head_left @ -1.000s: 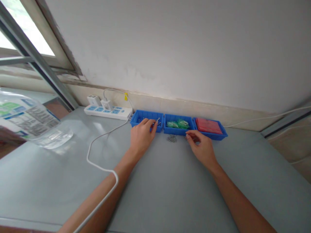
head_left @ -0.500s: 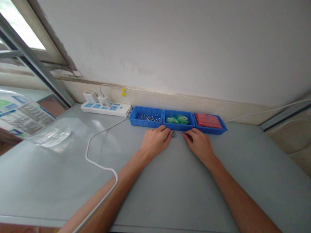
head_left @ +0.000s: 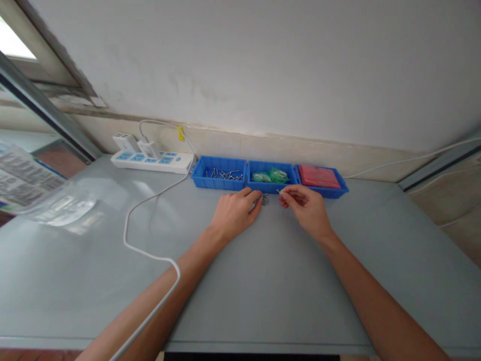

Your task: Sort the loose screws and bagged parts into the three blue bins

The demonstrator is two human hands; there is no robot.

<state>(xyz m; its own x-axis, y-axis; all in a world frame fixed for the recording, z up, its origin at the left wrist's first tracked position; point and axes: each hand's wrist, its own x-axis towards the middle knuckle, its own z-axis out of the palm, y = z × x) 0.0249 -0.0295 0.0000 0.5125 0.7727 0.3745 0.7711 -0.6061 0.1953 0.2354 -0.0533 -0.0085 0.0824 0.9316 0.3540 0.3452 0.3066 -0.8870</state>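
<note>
Sorting step: right hand [head_left: 306, 208] pinches a small screw [head_left: 278, 191] at frame centre; left hand [head_left: 235, 214], fingers curled, touches screw pile [head_left: 264, 199] on table [head_left: 263, 281]. Next needs care picking one screw w/o scattering the rest.

Soft daylight is pouring in from the window [head_left: 11, 45] at ten o'clock, blowing out there. The grey table [head_left: 263, 281] is throwing pale glare. Wide-angle distortion is bending the edges; everything is reading slightly soft.

Head view, down over table [head_left: 263, 281]
</note>
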